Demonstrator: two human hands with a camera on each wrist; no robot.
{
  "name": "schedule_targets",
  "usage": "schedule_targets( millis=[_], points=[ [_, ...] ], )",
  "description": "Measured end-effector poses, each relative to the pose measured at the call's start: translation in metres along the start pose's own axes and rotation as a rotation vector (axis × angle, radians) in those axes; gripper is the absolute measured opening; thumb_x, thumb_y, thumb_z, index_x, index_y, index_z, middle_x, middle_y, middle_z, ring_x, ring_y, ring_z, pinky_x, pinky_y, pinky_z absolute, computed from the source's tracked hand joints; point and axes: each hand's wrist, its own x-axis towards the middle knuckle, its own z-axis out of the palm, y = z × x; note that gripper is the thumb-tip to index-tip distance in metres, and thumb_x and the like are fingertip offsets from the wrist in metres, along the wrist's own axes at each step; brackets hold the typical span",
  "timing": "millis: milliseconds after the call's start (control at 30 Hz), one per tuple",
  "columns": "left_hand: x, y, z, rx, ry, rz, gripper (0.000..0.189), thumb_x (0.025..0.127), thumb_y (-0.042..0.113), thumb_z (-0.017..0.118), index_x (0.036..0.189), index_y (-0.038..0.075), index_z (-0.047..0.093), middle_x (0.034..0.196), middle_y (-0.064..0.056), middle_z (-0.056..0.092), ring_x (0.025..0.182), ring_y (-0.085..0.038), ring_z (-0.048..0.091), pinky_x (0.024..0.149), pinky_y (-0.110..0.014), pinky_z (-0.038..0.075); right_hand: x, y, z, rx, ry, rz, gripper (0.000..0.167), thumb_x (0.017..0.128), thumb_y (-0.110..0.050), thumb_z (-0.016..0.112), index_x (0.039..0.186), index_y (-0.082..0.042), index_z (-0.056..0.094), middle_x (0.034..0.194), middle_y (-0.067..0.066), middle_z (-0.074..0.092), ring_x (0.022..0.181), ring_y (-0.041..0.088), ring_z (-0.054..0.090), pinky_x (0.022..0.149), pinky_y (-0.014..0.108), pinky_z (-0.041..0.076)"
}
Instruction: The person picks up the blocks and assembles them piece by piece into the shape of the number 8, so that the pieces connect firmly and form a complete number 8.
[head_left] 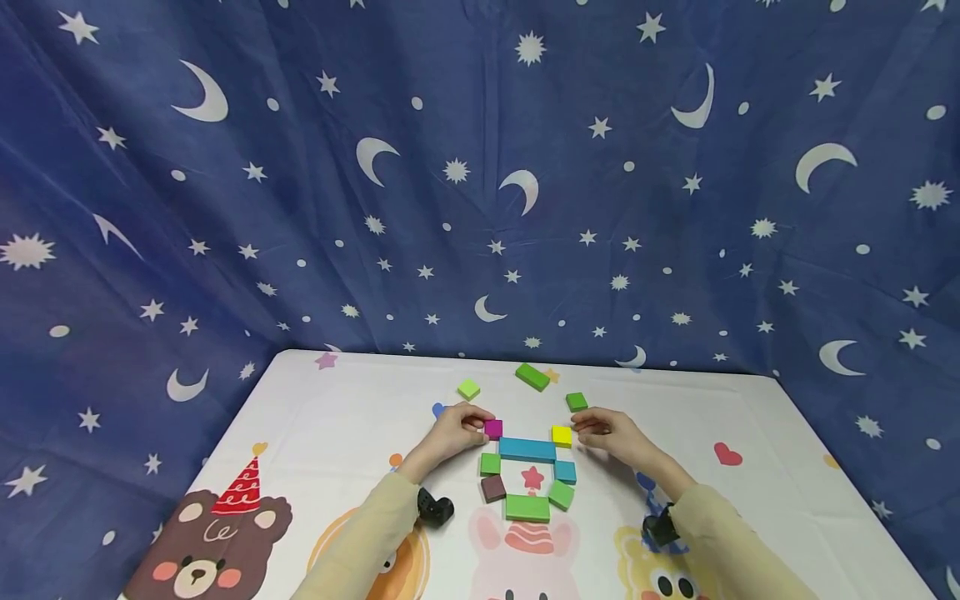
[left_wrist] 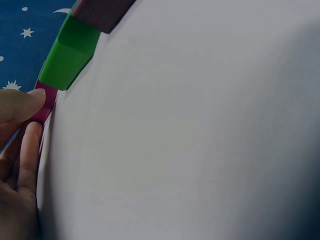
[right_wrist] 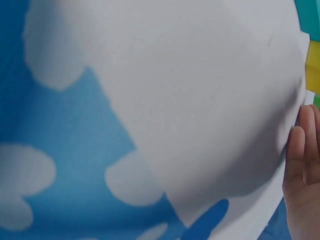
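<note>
My left hand (head_left: 459,429) pinches a magenta block (head_left: 492,429) between thumb and fingers. It stands at the left end of a long blue block (head_left: 527,450). In the left wrist view the thumb (left_wrist: 22,105) presses the magenta block (left_wrist: 48,96) beside a green one (left_wrist: 72,52). On the other side, my right hand (head_left: 611,433) rests just right of a yellow block (head_left: 561,436), holding nothing. Its fingers look nearly straight in the right wrist view, below the yellow block (right_wrist: 313,67). Below the blue bar, small blocks and a long green block (head_left: 527,508) form a ring.
Behind the ring lie a lime block (head_left: 468,389), a long green block (head_left: 532,377) and a small green block (head_left: 577,402). A white cloth (head_left: 757,500) printed with cartoon animals covers the table. A blue star-patterned curtain (head_left: 450,275) hangs behind it.
</note>
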Motion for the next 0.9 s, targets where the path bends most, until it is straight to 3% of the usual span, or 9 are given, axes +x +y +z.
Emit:
schedule_targets(
  millis=[400, 733, 900],
  points=[
    [0.000, -0.002, 0.000, -0.006, 0.013, 0.009, 0.033, 0.074, 0.001, 0.074, 0.107, 0.002, 0.070, 0.096, -0.013, 0.061, 0.079, -0.010, 0.054, 0.070, -0.017, 0.047, -0.003, -0.006, -0.014, -0.080, -0.005, -0.082, 0.030, 0.089, -0.009, 0.065, 0.117, 0.000, 0.063, 0.104, 0.014, 0.070, 0.093, 0.016, 0.062, 0.082, 0.023, 0.049],
    [-0.003, -0.002, 0.000, 0.000, 0.009, 0.001, 0.031, 0.077, 0.002, 0.072, 0.108, 0.003, 0.070, 0.099, -0.014, 0.061, 0.079, -0.009, 0.055, 0.071, -0.017, 0.047, 0.008, -0.014, -0.022, -0.178, -0.001, -0.127, 0.026, 0.088, -0.009, 0.066, 0.112, 0.000, 0.066, 0.100, 0.012, 0.070, 0.090, 0.017, 0.063, 0.078, 0.023, 0.050],
    [-0.003, 0.000, 0.000, -0.010, 0.005, 0.001, 0.031, 0.077, 0.002, 0.072, 0.108, 0.003, 0.070, 0.100, -0.015, 0.061, 0.080, -0.010, 0.055, 0.071, -0.017, 0.047, 0.016, -0.016, -0.025, -0.204, 0.026, -0.151, 0.025, 0.087, -0.006, 0.066, 0.111, 0.001, 0.066, 0.102, 0.015, 0.070, 0.090, 0.018, 0.063, 0.081, 0.030, 0.051]
  ],
)
